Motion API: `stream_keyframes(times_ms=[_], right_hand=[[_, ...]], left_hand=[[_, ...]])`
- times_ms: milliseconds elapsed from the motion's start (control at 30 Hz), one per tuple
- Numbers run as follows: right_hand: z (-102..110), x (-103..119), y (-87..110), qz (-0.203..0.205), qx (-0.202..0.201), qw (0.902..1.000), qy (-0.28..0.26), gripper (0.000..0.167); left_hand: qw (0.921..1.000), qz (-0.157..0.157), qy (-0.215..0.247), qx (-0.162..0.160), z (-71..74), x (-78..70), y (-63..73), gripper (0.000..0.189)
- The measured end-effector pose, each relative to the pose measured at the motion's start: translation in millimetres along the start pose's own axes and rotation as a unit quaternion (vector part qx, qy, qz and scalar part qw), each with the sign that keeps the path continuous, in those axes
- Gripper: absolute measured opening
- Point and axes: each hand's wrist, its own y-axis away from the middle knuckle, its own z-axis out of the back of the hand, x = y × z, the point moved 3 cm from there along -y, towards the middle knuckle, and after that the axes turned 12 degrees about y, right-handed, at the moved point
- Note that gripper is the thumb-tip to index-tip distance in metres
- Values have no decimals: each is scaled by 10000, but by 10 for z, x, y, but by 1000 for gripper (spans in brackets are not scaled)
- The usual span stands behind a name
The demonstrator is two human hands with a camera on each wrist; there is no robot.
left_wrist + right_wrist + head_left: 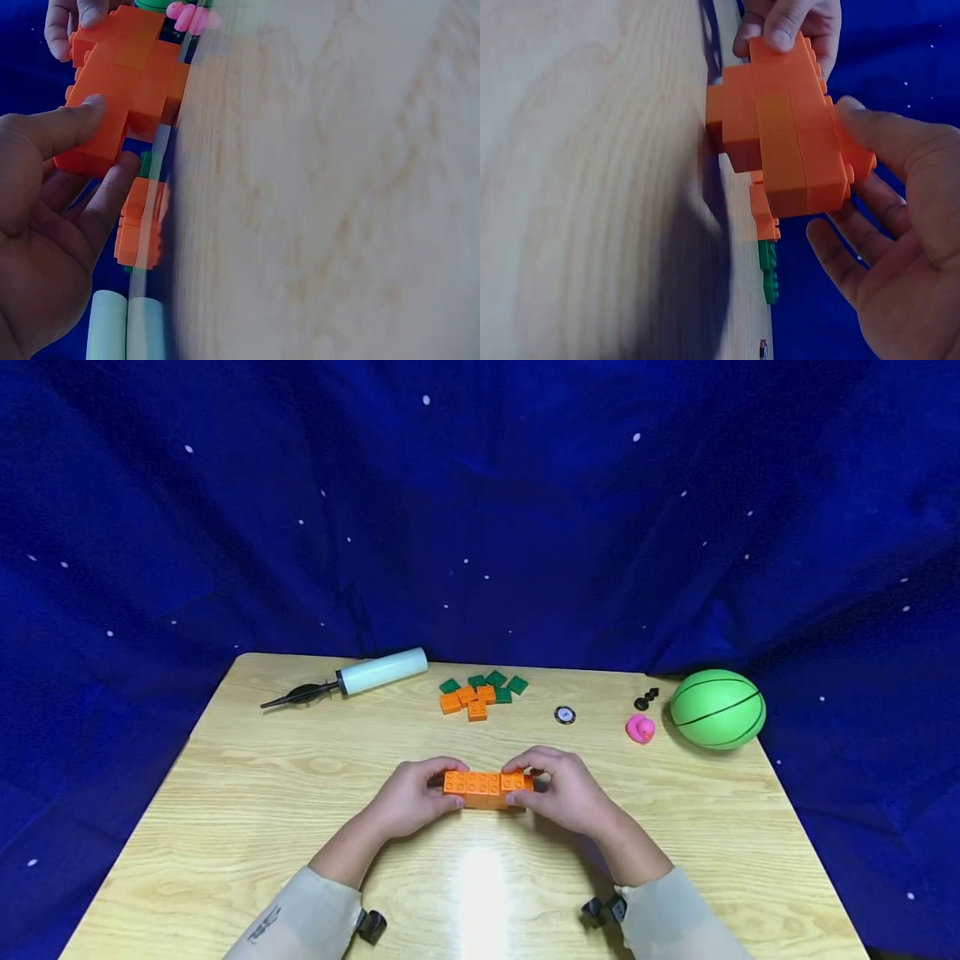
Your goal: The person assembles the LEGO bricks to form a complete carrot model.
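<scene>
A stepped block of joined orange toy building bricks lies between both hands near the table's middle, its studs facing up. My left hand grips its left end, thumb on the near side and fingers on the far side. At the other end, my right hand pinches an orange brick that sits on top of the row. The right wrist view shows the thumb on this upper brick, with the other fingers partly hidden behind it. Lower courses of the block narrow toward the tabletop.
Behind the block lie loose orange bricks and green bricks. A hand pump is at the back left. Toward the right are a poker chip, a pink rubber duck, a small black object and a green ball.
</scene>
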Motion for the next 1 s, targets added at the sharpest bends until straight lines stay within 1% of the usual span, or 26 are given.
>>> stream_keyframes(times_ms=[200,267,333,433,567,800,900,1000], right_hand=[[23,-86,-50,168,260,9979,-571,29],[23,-110,-59,208,321,9963,-770,26],[33,-125,-75,215,295,9954,-889,21],[54,-147,-118,223,85,9967,-773,15],[64,-169,-213,134,-94,9985,-526,15],[6,-222,-402,-100,37,9987,-500,19],[-25,-250,-481,-240,81,9992,-314,23],[-64,-287,-570,-287,126,9994,-138,29]], left_hand=[[10000,27,4,2,-3,-12,-5,38],[10000,59,23,23,-8,-16,-1,38],[10000,59,19,25,-9,-18,-1,38],[10000,41,-5,5,-9,-14,0,39],[10000,40,-54,-27,-7,-5,4,39],[9999,90,-75,1,-13,-27,22,39],[9999,83,-110,8,-9,-32,22,39],[9999,94,-99,6,-3,-29,21,38]])
